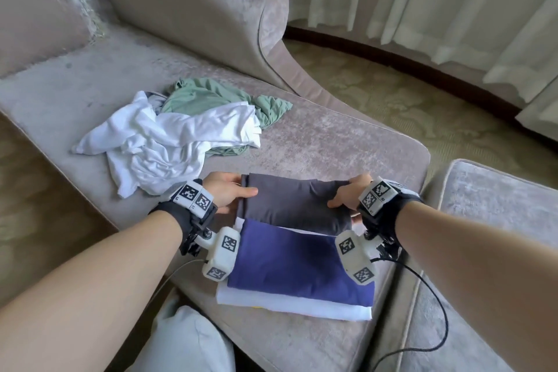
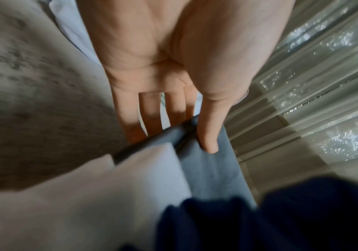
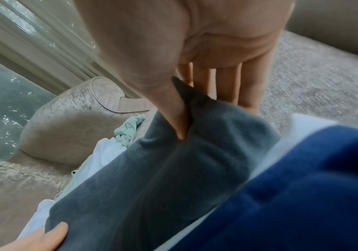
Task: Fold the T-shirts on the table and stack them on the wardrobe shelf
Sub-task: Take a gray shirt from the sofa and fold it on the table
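The left hand (image 1: pixel 225 190) and the right hand (image 1: pixel 351 192) each pinch an end of the folded grey T-shirt (image 1: pixel 290 205), thumbs on top, atop the blue T-shirt (image 1: pixel 296 263) on the chaise longue (image 1: pixel 332 136).

bare seat (image 1: pixel 317 142) beyond folded stack (image 1: pixel 299 269), crumpled shirts (image 1: pixel 169 136) block far-left, armrest (image 1: pixel 193 0) behind

1. I see a folded dark grey cotton T-shirt (image 1: pixel 290 205) held by its short ends between my two hands.
2. Under its near edge lie a folded navy-blue T-shirt (image 1: pixel 299 263) and a folded white T-shirt (image 1: pixel 290 303), stacked.
3. Beyond my left hand sit a crumpled white T-shirt (image 1: pixel 157 145) and a crumpled sage-green T-shirt (image 1: pixel 217 96), touching.
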Demonstrator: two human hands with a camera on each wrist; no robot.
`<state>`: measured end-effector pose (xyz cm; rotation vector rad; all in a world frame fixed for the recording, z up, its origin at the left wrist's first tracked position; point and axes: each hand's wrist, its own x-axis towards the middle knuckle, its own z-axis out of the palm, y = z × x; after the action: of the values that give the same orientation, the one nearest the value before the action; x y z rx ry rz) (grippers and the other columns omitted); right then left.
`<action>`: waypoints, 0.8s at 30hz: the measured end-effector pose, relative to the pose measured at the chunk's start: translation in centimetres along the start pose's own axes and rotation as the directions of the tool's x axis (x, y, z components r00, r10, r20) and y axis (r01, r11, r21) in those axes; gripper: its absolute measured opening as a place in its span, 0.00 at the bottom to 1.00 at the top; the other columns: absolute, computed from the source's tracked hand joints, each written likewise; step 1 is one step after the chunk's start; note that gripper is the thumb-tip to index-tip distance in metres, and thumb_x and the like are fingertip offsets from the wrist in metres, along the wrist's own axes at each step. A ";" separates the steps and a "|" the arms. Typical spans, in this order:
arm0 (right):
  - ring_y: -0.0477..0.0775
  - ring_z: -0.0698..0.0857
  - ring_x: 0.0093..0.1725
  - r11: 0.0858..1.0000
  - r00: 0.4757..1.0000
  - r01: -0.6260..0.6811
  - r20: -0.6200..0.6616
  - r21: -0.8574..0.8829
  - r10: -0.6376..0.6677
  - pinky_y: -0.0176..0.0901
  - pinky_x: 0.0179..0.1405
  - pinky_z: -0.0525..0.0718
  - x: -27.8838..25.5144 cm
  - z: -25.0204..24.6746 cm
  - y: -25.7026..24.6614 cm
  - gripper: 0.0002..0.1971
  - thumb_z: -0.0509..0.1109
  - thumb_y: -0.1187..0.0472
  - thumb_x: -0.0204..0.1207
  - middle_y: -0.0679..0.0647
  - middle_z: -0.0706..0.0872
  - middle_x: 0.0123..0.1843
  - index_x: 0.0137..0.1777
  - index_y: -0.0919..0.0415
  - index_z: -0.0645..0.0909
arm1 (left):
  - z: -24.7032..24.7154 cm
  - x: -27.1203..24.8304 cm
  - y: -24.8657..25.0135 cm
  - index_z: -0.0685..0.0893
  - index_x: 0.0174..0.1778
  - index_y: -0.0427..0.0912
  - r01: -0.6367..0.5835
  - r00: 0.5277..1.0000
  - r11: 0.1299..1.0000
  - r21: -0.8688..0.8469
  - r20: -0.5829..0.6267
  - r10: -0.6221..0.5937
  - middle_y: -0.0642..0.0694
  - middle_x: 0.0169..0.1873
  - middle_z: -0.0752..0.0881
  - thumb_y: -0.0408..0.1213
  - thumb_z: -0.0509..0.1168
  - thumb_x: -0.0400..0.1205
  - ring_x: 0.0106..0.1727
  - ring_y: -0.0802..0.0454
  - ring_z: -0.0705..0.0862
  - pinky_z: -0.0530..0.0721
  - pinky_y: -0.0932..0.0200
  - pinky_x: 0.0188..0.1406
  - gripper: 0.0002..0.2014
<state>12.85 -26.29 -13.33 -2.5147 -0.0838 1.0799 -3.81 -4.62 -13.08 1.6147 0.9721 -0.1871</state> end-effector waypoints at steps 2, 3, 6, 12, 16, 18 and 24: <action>0.66 0.88 0.55 0.986 0.999 0.027 0.046 -0.164 -0.019 0.60 0.57 0.87 -2.5 0.0 -1.5 0.47 0.85 0.53 0.38 0.63 0.88 0.56 0.64 0.66 0.83 | 0.0 0.7 -0.8 0.89 0.54 0.46 0.024 1.000 0.999 0.028 -0.016 -0.024 0.49 0.47 0.93 0.47 0.82 0.66 0.52 0.50 0.90 0.85 0.48 0.59 0.21; 0.65 0.84 0.63 0.957 0.994 0.056 0.102 -0.284 -0.028 0.57 0.66 0.82 -4.0 0.0 -2.5 0.39 0.84 0.55 0.56 0.64 0.84 0.63 0.69 0.68 0.80 | -0.1 1.1 -1.3 0.90 0.52 0.45 0.022 0.999 0.999 0.028 -0.030 -0.021 0.47 0.46 0.93 0.47 0.83 0.65 0.49 0.50 0.90 0.87 0.48 0.57 0.22; 0.57 0.83 0.64 0.896 0.998 0.067 0.048 -0.439 -0.051 0.41 0.59 0.83 -5.7 -0.4 -4.2 0.26 0.72 0.49 0.76 0.54 0.84 0.59 0.70 0.60 0.79 | -0.3 1.4 -1.9 0.91 0.43 0.43 0.004 1.000 1.000 0.028 -0.029 -0.003 0.42 0.43 0.93 0.45 0.81 0.70 0.43 0.48 0.89 0.87 0.42 0.58 0.12; 0.63 0.74 0.74 0.916 0.975 0.220 0.093 -0.335 -0.201 0.44 0.61 0.75 -6.7 -0.5 -9.0 0.20 0.61 0.60 0.85 0.63 0.76 0.75 0.74 0.69 0.74 | -4.2 1.5 -1.8 0.87 0.57 0.43 -0.018 0.991 0.994 -0.112 -0.131 0.003 0.48 0.53 0.89 0.44 0.76 0.76 0.57 0.51 0.86 0.84 0.50 0.59 0.16; 0.61 0.78 0.66 0.978 0.978 0.206 0.021 -0.040 -0.205 0.46 0.55 0.76 -8.5 -0.2 -13.1 0.21 0.65 0.64 0.83 0.65 0.76 0.74 0.74 0.72 0.72 | -7.9 2.5 -2.4 0.89 0.50 0.47 -0.117 0.947 0.993 0.027 -0.300 0.120 0.49 0.59 0.84 0.41 0.77 0.74 0.56 0.55 0.80 0.79 0.64 0.50 0.10; 0.60 0.81 0.60 0.973 0.981 0.190 0.009 0.129 -0.193 0.45 0.50 0.78 -9.3 0.9 -15.5 0.21 0.68 0.65 0.81 0.63 0.80 0.69 0.72 0.71 0.75 | -9.5 3.4 -3.0 0.88 0.49 0.54 -0.055 0.952 0.969 0.241 -0.281 0.124 0.43 0.75 0.73 0.47 0.78 0.71 0.71 0.49 0.75 0.77 0.60 0.65 0.12; 0.52 0.81 0.40 0.966 0.971 0.226 0.046 0.124 -0.233 0.42 0.34 0.78 -9.4 6.6 -20.3 0.20 0.70 0.60 0.79 0.59 0.83 0.51 0.68 0.67 0.76 | -11.5 4.6 -6.0 0.65 0.82 0.50 0.080 0.996 0.741 0.667 -0.090 -0.027 0.45 0.85 0.50 0.56 0.68 0.79 0.85 0.46 0.51 0.57 0.46 0.82 0.37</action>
<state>3.63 -7.35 -3.20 -2.3012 -0.3118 1.0338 -9.25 7.48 -16.74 2.2689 1.0767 -0.5774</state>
